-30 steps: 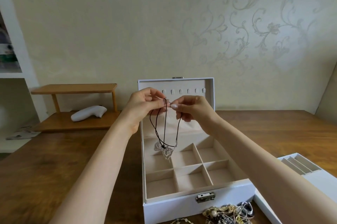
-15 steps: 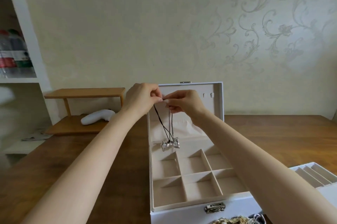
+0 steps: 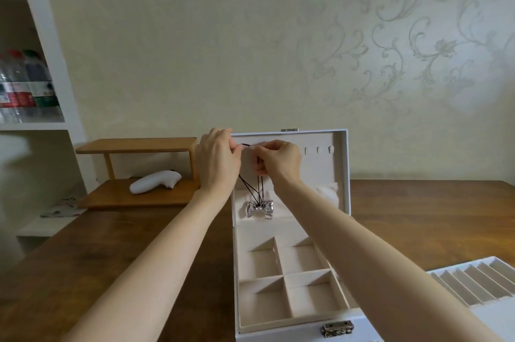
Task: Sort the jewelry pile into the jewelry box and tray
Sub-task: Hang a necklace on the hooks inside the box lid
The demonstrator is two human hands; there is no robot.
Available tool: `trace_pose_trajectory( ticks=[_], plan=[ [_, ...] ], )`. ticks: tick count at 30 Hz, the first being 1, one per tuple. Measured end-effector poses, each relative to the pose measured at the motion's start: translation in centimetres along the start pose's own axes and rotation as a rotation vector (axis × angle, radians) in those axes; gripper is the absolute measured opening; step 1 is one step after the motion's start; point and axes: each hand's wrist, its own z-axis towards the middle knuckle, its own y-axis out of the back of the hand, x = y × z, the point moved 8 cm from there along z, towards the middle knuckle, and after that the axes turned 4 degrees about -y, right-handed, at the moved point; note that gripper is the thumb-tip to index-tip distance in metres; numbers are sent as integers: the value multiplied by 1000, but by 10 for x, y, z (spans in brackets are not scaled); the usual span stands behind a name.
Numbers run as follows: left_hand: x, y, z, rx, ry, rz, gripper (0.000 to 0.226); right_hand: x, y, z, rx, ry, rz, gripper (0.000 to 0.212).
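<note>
left hand (image 3: pixel 217 164): raised in front of the upper left part of the box lid, its fingers (image 3: pixel 236 147) curled together and pinching the top of a black cord.
right hand (image 3: pixel 280 160): just beside the left hand, its fingers curled and clamped on the same cord; the two sets of fingertips nearly meet.
necklace (image 3: pixel 242 180): thin black cord that runs down from both hands in several strands.
pendant (image 3: pixel 260 209): silver bow that hangs at the bottom of the cord, in front of the lower lid lining and above the compartments; whether it touches the lining cannot be told.
jewelry box (image 3: pixel 278 337): white, open on the tabletop (image 3: pixel 418 216), with a cream lining split into square compartments and a metal latch (image 3: pixel 337 329) on its front wall.
lid (image 3: pixel 346 174): stands upright at the back of the box.
hooks (image 3: pixel 319 150): small row along the top of the lid lining, three showing to the right of the right hand; whether the cord sits on one is hidden by the hands.
tray (image 3: pixel 490 311): white, with narrow slanted slots, on the tabletop just right of the box.
wooden riser (image 3: pixel 136 145): at the back left of the tabletop, with a white handheld device (image 3: pixel 154 181) lying under its top board.
bottles (image 3: pixel 25 85): on a white shelf at the far left.
</note>
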Motion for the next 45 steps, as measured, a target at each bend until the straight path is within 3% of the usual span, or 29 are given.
trace_pose_trajectory(
  ticks=[4,7,14,17,21,25,29,34,41,45],
  plan=[
    [-1,-3,1,-19,-17,-46,31,1,-3,-2,-10,3,-40,7],
    [3,-2,-1,-40,66,-141,35,0,-3,-2,-14,2,-47,6],
    [20,-14,-5,86,515,-455,41,-4,-2,1,4,-23,-64,7],
    [27,-29,-12,139,723,-648,35,-4,-1,1,13,-10,-108,15],
    [26,-38,-20,159,831,-770,19,-8,-1,0,41,27,-157,27],
    [26,-40,-23,104,849,-819,21,-15,0,-1,61,63,-245,27],
    [27,-35,-25,83,755,-743,24,-21,3,-3,81,72,-256,27],
    [32,-32,-23,134,638,-599,26,-26,0,-3,135,89,-297,21],
    [34,-30,-16,209,646,-587,21,-25,-7,-8,182,198,-486,28],
    [35,-32,-16,248,682,-618,27,-30,-3,-12,218,148,-425,13]
  ],
)
